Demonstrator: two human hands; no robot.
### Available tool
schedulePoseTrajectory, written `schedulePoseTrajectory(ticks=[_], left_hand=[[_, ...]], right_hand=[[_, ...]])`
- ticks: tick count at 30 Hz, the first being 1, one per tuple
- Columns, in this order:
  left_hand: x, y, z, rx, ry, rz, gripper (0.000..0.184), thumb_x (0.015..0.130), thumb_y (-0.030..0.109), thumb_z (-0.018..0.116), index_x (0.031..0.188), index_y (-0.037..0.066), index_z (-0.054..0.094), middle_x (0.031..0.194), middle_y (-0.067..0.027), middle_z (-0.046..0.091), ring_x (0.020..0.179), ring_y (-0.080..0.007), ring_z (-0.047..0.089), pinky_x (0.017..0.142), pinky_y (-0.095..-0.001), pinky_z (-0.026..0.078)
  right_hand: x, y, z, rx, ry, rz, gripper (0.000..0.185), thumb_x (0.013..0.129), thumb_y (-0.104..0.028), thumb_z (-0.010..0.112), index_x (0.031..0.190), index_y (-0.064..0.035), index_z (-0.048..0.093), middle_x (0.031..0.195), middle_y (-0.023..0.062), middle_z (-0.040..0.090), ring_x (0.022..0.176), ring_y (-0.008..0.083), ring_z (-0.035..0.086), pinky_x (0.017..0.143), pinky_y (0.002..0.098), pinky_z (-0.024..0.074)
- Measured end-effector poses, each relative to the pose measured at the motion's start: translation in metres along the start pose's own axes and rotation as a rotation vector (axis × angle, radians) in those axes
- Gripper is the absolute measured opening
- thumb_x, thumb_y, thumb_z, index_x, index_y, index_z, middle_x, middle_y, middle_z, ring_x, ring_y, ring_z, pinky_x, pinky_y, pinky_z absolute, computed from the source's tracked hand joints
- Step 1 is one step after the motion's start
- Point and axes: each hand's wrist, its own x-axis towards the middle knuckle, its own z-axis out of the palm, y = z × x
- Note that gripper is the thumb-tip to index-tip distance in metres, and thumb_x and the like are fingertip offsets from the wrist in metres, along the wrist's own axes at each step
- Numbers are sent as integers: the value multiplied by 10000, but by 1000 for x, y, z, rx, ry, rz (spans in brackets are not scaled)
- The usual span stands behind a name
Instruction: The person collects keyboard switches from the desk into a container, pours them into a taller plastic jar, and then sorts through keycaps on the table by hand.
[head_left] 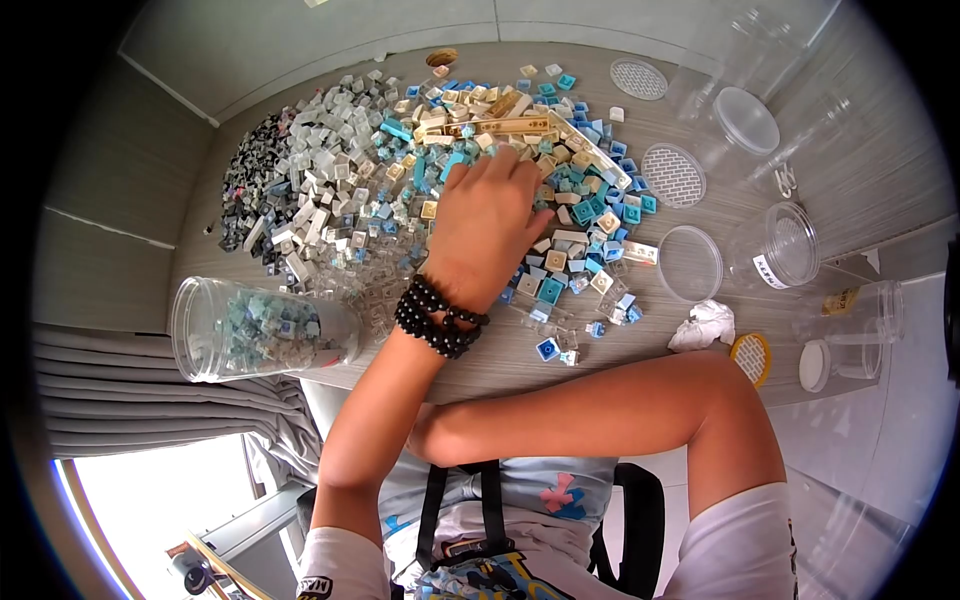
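My left hand (487, 222), with dark beaded bracelets (437, 316) at its wrist, lies palm down over a large pile of small plastic blocks (585, 212). Its fingers are bent and somewhat apart, with the thumb out to the right. The fingertips sink among beige, teal and blue blocks, and I see nothing clearly held. Just beyond the fingers lie long beige bars (515, 125). My right hand (428, 436) is tucked at the table's front edge, partly behind my left forearm. Its fingers are hidden.
A clear jar (345, 335) of pale blue-green blocks lies on its side at the left. White translucent blocks (325, 130) and dark blocks (262, 170) spread leftward. At the right are mesh discs (674, 175), a clear lid (690, 264), clear jars (785, 245) and crumpled tissue (703, 326).
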Motion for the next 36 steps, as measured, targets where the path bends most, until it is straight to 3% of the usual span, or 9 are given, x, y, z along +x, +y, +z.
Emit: schedulePoseTrajectory(ticks=[6,10,11,20,27,31,33,35,36], left_hand=[[-3,-2,-1,-25,26,25,347,757,211,829,1022,77,651,1037,-79,642,1000,-290,632,877,-424,470],[-4,-4,0,24,35,25,340,758,215,828,1022,90,654,1026,-75,627,1012,-285,625,872,-423,471],[-4,-5,1,32,20,20,327,762,204,823,1021,93,657,1009,-72,618,1003,-284,623,869,-423,472],[-6,-4,7,-22,17,64,236,772,157,796,970,95,684,939,-64,587,957,-273,617,849,-416,468],[-5,1,2,-27,52,102,215,777,123,780,968,90,687,916,-60,583,917,-267,618,827,-409,459],[-21,27,-42,-75,238,27,199,770,81,778,941,85,677,853,-56,572,781,-263,584,753,-392,445],[-46,46,-88,-72,276,-37,273,721,67,831,965,100,714,800,-32,553,692,-177,531,628,-320,428],[-83,50,-131,1,388,-60,339,688,60,852,1000,66,719,887,-16,643,660,-134,482,546,-285,381],[-98,55,-156,42,401,-131,444,577,48,877,992,42,718,837,-8,652,710,-143,505,608,-317,375]], right_hand=[[7,-4,-1,-56,-46,32,494,659,-287,865,1099,-80,773,1214,76,716,1097,263,683,819,412,572],[6,-13,-13,-242,-184,210,500,660,-290,866,1105,-81,771,1220,75,714,1101,262,681,818,409,571],[-2,3,-3,-34,115,-105,500,659,-293,868,1101,-80,772,1211,79,716,1100,263,681,811,407,571],[62,-5,24,-18,-31,-70,357,750,-304,823,1093,-207,800,1218,-25,721,1118,190,664,871,389,558],[17,-1,6,-19,-8,-91,338,760,-273,800,1082,-175,777,1170,8,713,1099,212,659,866,387,550],[-35,7,-10,78,74,-69,281,773,-228,757,1036,-128,755,1085,61,712,1038,252,669,837,401,550],[-68,14,-18,158,120,-70,254,779,-206,736,1012,-105,744,1042,87,711,1008,272,674,822,408,549],[-100,22,-29,244,177,-83,228,786,-183,715,989,-81,733,1000,113,711,977,292,679,807,415,549],[-112,25,-34,274,202,-84,215,789,-172,704,977,-70,727,979,126,711,962,302,681,800,418,549]])
